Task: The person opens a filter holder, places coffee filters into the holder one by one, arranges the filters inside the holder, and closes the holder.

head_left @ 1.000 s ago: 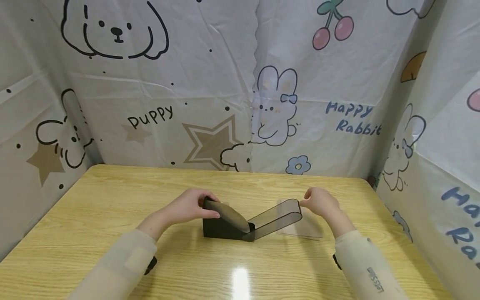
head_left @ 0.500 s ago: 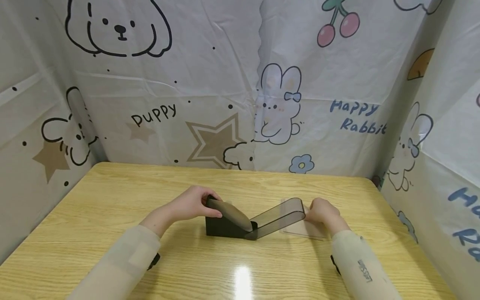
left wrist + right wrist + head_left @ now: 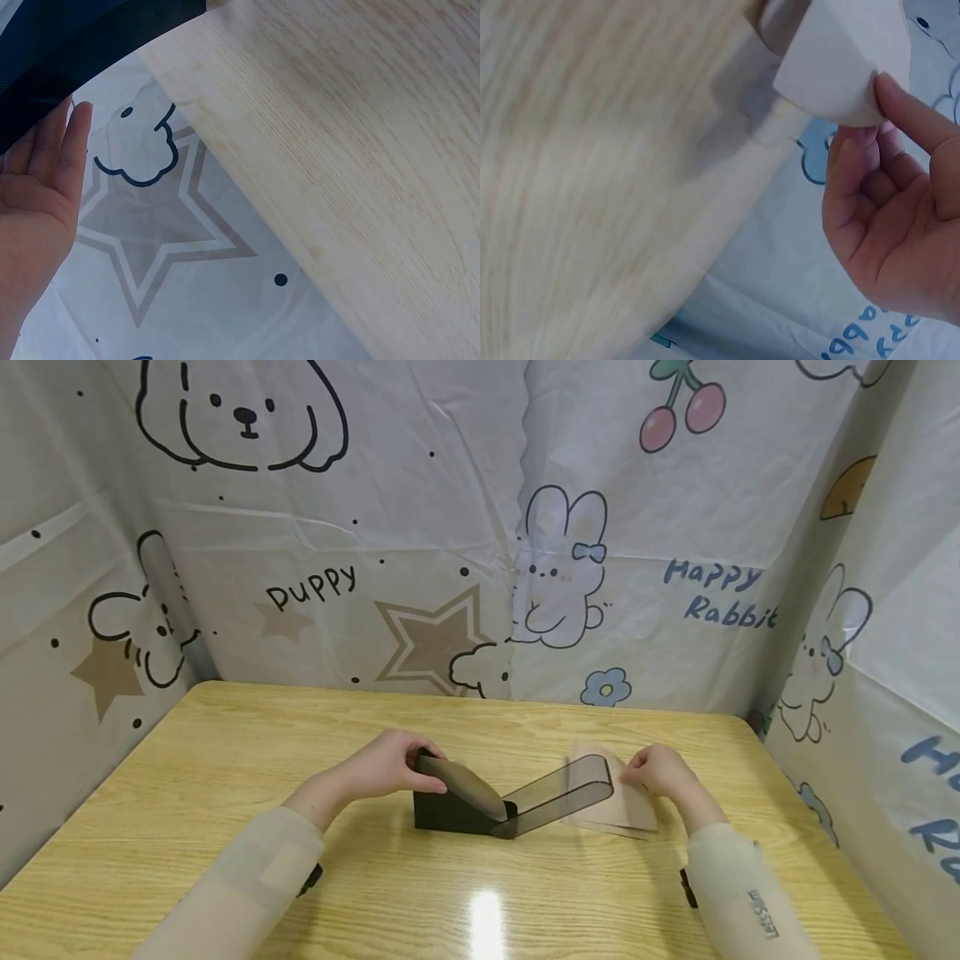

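A black wedge-shaped box (image 3: pixel 448 812) stands on the table in the head view, its smoky see-through lid (image 3: pixel 558 800) swung open to the right. My left hand (image 3: pixel 390 765) grips the box's upper left end, thumb on the near side. Fan-shaped paper sheets, looking like coffee filters (image 3: pixel 633 810), are right of the box, partly seen through the lid. My right hand (image 3: pixel 662 770) pinches one coffee filter (image 3: pixel 847 64) by its edge between thumb and fingers. In the left wrist view, fingers (image 3: pixel 64 150) lie against the dark box wall (image 3: pixel 97 45).
The wooden table (image 3: pixel 345 893) runs back to a printed cloth curtain (image 3: pixel 337 635). More of this cloth hangs along the left and right sides.
My right hand has moved from the lid's free end down to the papers, then slightly up and right with a filter, which has shifted and tilted. The left hand keeps its grip.
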A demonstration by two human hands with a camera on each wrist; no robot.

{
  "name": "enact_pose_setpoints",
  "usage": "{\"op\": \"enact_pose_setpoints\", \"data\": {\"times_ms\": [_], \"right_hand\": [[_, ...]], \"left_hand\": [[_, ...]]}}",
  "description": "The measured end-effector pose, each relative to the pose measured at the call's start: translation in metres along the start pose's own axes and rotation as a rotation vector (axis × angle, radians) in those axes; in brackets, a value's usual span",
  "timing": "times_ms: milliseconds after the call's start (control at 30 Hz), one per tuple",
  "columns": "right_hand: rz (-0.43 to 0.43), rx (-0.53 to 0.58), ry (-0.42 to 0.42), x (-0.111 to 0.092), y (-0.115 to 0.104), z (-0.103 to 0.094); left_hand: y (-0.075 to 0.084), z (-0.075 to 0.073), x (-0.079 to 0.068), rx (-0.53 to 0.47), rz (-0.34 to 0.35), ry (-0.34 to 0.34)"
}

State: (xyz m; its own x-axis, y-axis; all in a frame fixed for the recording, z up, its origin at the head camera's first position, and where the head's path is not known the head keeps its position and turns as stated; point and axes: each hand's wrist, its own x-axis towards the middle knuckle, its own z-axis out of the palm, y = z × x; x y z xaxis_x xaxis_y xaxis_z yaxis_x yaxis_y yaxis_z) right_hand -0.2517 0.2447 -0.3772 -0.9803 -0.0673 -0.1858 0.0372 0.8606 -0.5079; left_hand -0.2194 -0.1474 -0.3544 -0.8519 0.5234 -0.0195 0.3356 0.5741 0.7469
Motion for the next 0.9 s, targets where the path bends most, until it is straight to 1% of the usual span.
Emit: {"op": "enact_pose_setpoints", "data": {"times_ms": [100,333,667,767,900], "right_hand": [[-0.047,0.048,-0.001,-0.002,0.000,-0.009],[-0.098,0.038,0.044,-0.010,-0.005,-0.028],[-0.088,-0.007,0.096,-0.023,-0.020,-0.041],[-0.098,-0.027,0.119,-0.028,-0.025,-0.045],[-0.131,-0.053,0.149,-0.034,-0.031,-0.051]], "left_hand": [[-0.001,0.000,0.000,0.003,-0.002,0.001],[-0.002,-0.001,0.000,0.014,-0.009,0.003],[0.000,-0.001,0.002,0.045,-0.002,0.002],[0.000,-0.001,0.002,0.046,-0.001,-0.004],[0.000,-0.001,0.001,0.035,-0.002,-0.012]]}}
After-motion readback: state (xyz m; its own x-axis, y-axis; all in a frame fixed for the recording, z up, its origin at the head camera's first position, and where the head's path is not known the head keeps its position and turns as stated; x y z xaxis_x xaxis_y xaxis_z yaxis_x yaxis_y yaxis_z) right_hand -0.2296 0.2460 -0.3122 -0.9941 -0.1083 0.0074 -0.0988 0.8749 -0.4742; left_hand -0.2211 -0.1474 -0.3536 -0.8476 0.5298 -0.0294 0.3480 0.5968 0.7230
